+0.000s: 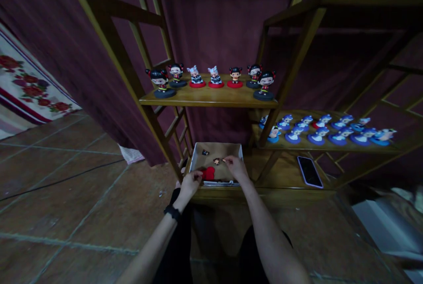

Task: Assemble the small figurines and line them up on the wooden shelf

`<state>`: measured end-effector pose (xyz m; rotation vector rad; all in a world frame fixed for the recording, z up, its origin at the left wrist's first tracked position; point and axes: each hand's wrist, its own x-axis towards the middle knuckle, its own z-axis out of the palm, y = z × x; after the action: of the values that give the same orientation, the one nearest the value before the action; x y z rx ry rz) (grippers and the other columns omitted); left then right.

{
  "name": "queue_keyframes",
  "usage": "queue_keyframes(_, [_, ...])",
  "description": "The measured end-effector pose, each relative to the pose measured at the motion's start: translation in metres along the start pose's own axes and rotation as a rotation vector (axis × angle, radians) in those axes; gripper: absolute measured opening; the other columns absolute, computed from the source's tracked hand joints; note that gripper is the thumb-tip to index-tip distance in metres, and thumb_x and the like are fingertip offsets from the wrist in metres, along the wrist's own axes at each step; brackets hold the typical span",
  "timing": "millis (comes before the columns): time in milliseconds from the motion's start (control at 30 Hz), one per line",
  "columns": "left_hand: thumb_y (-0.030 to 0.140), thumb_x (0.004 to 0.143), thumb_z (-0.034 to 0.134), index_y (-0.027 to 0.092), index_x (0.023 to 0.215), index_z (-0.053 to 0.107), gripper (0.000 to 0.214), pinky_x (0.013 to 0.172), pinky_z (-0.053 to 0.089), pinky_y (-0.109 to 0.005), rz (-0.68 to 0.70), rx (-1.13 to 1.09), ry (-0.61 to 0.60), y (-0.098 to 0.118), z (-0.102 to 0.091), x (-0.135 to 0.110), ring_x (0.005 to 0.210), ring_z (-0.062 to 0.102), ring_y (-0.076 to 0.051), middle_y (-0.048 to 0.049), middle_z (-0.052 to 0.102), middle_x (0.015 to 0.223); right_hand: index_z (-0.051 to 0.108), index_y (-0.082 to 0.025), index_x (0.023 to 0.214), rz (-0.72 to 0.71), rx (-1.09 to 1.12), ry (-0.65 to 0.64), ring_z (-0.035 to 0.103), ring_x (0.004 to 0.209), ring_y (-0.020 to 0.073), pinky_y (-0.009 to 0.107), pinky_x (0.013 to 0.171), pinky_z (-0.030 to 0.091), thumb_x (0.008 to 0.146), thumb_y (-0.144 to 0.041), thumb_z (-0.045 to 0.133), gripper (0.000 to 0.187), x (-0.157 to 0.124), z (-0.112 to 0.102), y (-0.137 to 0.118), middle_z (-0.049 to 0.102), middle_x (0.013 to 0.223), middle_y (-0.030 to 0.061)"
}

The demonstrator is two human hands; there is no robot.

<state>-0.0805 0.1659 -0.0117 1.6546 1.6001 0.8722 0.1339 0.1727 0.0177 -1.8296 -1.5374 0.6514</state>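
Note:
A shallow white cardboard box point(195, 158) with a brown inside sits on the lower wooden shelf in front of me. My left hand point(191, 183) is at its front left corner, fingers closed at the edge of some red round bases point(209, 173); its grip is partly hidden. Inside the box on the right, my right hand point(235, 167) pinches a small figurine piece point(224, 160). Close to those fingertips lies a small dark-haired figurine piece point(216, 161). A dark figurine piece point(205, 152) rests near the back left of the box.
Several figurines on round bases line the upper shelf point(211, 97). Blue and white figurines point(319, 135) stand on the right shelf, above a phone point(309, 171). A wooden post point(132, 76) rises on the left. White boxes point(386, 226) lie at lower right.

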Motion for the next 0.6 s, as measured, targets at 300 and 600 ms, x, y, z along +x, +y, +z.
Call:
queue_keyframes(300, [0.019,0.065,0.060,0.017,0.091,0.063,0.026,0.074,0.044,-0.029,-0.030,0.620,-0.245,0.022,0.040,0.034,0.092,0.060,-0.024,-0.0136,0.066,0.094,0.065,-0.029,0.095,-0.014,-0.185,-0.069,0.061,0.089,0.0155,0.023,0.075,0.043,0.080,-0.021,0.047,0.025,-0.002,-0.001,-0.003,0.068,0.097,-0.0001])
queue_keyframes(600, [0.009,0.074,0.045,0.015,0.109,0.051,0.036,0.079,0.043,-0.033,-0.029,0.713,-0.246,0.029,0.046,0.027,0.097,0.058,-0.024,-0.0163,0.062,0.099,0.064,-0.032,0.096,-0.002,-0.298,-0.140,0.060,0.092,0.0179,0.027,0.079,0.041,0.081,-0.022,0.044,0.026,-0.007,0.004,-0.009,0.067,0.100,0.0001])
